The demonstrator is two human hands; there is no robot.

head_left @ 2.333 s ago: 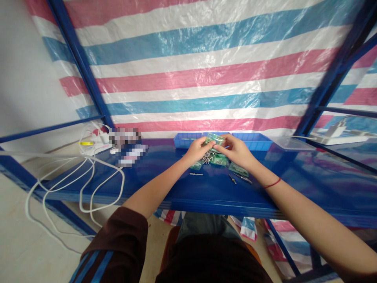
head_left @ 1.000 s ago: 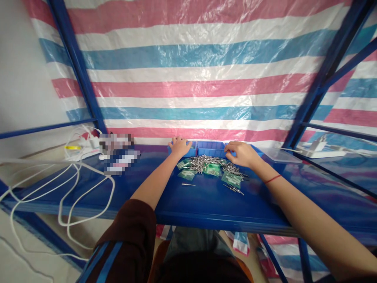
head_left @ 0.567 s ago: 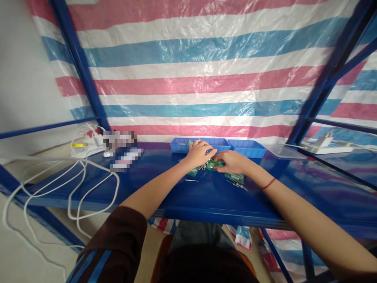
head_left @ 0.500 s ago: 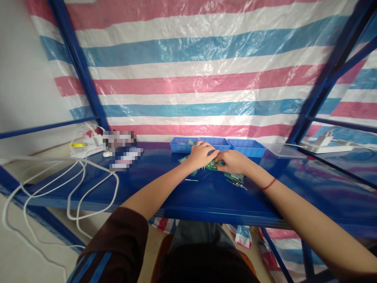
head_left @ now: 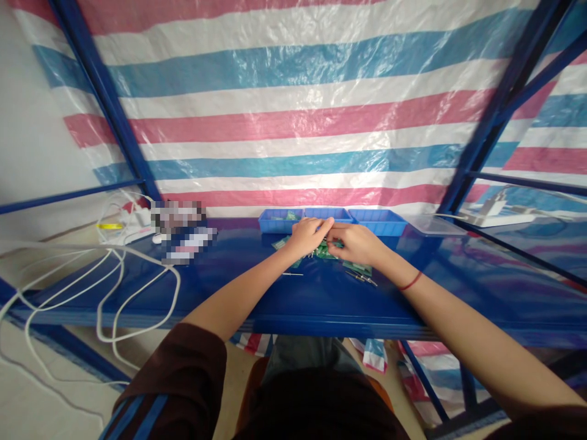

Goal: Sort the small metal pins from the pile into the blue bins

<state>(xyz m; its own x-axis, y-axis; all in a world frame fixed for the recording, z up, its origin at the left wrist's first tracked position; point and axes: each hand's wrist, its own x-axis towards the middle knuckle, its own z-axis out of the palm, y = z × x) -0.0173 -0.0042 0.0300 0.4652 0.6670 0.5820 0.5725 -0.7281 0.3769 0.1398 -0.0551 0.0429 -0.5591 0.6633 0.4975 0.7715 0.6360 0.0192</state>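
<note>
Above a pile of small green pieces (head_left: 323, 251) that look like circuit boards, my two hands meet over the blue tabletop (head_left: 316, 305). My left hand (head_left: 308, 237) is closed, its thumb reaching toward the other hand; its fingers hide what they grip. Bent fingers on my right hand (head_left: 355, 242) pinch beside that thumb, and what is between them is too small to name. More flat green pieces (head_left: 360, 267) lie below my right hand, with several thin metal rods (head_left: 361, 278) in front. One more thin rod (head_left: 292, 274) lies below my left wrist.
Behind the hands stand three blue bins (head_left: 378, 222) in a row; the left one holds green pieces (head_left: 288, 216). A clear plastic lid (head_left: 435, 225) lies to their right. White cables (head_left: 117, 293) loop at the left. Power strips (head_left: 502, 215) sit at either side.
The camera view has shifted a little, so everything sits slightly further left and higher. My hands have come closer together, thumb and fingers now meeting over the green pile.
</note>
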